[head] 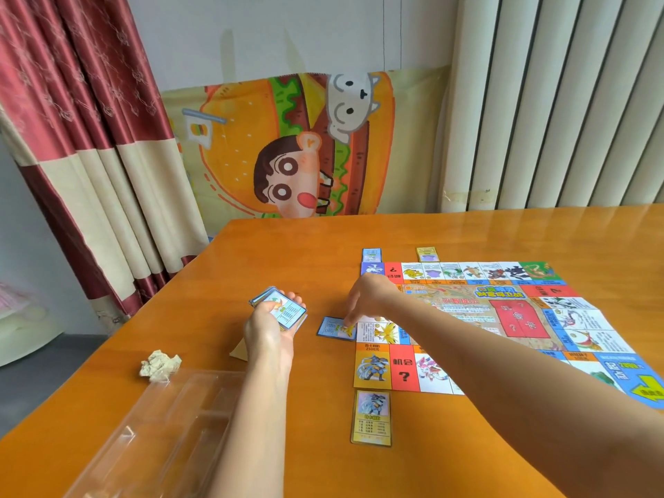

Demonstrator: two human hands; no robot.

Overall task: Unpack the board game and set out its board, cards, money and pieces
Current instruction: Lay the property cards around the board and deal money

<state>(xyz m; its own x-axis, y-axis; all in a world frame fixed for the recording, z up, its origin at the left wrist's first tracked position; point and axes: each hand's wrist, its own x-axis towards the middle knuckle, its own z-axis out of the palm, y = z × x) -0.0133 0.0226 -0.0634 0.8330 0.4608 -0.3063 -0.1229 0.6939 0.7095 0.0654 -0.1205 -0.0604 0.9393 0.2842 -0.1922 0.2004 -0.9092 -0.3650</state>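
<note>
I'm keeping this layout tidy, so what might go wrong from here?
The right forearm crosses over the board; drawing back the right hand, which holds the blue card, may drag the sheet away from the near yellow card. The stack of cards in the left hand looks fanned and may slip.

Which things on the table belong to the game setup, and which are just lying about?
Job: game board; card stack in left hand; blue card pinched by right hand; yellow card at board's near edge.
Lying about: clear plastic tray; crumpled paper.
</note>
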